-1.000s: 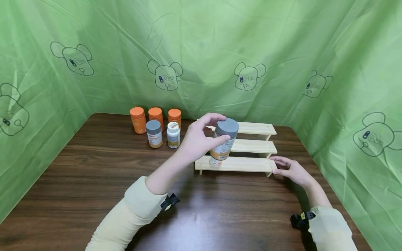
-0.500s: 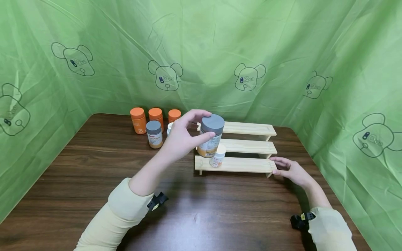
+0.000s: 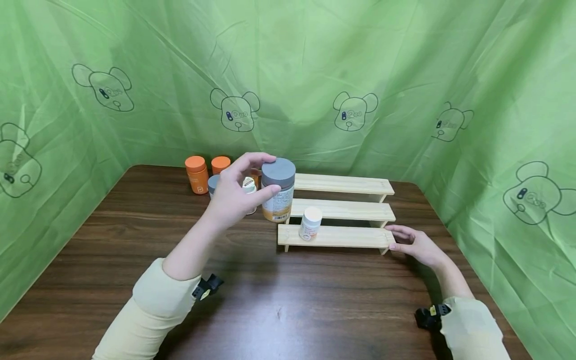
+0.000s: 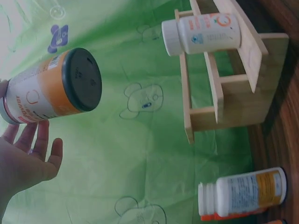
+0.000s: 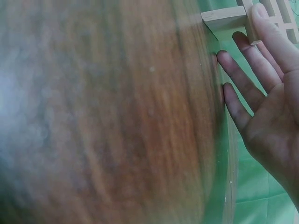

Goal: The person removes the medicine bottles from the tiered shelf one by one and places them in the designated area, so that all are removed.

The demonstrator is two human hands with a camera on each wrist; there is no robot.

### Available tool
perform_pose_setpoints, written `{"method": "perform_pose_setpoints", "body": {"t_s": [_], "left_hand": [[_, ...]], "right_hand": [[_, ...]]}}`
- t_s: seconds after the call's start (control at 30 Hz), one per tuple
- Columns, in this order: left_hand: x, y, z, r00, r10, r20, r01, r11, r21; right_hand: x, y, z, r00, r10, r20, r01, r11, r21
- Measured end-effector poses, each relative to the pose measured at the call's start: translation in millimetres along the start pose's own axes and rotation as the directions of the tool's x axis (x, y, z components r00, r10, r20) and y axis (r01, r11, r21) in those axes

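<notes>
My left hand (image 3: 231, 192) grips a grey-lidded supplement bottle (image 3: 278, 192) by its lid and holds it upright in the air, left of a three-step wooden rack (image 3: 342, 236). The left wrist view shows the dark base of this supplement bottle (image 4: 42, 93), clear of any surface. A small white bottle (image 3: 310, 224) stands on the rack's lowest step, near its left end. At the rack's right end is my right hand (image 3: 416, 245). In the right wrist view, its thumb and a finger lie on either side of the rack's wooden end (image 5: 226, 17); the other fingers extend loosely.
On the table (image 3: 288, 310), behind my left hand, stand orange bottles (image 3: 197, 175), a second grey-lidded bottle (image 3: 213, 185) and another white bottle (image 3: 249, 186), partly hidden. A green printed cloth (image 3: 288, 60) closes off the back and sides.
My left hand has carried the grey-lidded supplement bottle leftward from over the rack, uncovering the small white bottle on the lowest step. My right hand has stayed at the rack's end.
</notes>
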State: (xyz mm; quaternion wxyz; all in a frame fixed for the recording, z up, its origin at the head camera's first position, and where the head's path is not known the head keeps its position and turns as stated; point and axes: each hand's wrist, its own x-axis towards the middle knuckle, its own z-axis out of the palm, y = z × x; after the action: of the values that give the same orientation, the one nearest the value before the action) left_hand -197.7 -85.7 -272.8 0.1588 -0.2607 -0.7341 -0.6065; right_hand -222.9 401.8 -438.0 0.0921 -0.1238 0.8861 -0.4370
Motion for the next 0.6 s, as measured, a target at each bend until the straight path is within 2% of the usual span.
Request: {"method": "perform_pose_setpoints", "body": {"t_s": [0.17, 0.4, 0.6], "left_hand": [[-4.9, -6.5, -9.7, 1.0, -0.025, -0.005, 0.025, 1.0, -0.011], [-8.9, -13.0, -27.3, 1.0, -0.012, -0.018, 0.014, 0.997, 0.076], [-14.8, -20.9, -42.9, 0.998, -0.036, -0.054, 0.04, 0.997, 0.07]], "right_hand": [[0, 2, 0, 1.0, 0.005, 0.0, -0.005, 1.0, 0.006], [0, 2, -1, 1.0, -0.017, 0.007, 0.017, 1.0, 0.008], [1, 3, 0, 1.0, -0.014, -0.004, 0.014, 1.0, -0.002]]}}
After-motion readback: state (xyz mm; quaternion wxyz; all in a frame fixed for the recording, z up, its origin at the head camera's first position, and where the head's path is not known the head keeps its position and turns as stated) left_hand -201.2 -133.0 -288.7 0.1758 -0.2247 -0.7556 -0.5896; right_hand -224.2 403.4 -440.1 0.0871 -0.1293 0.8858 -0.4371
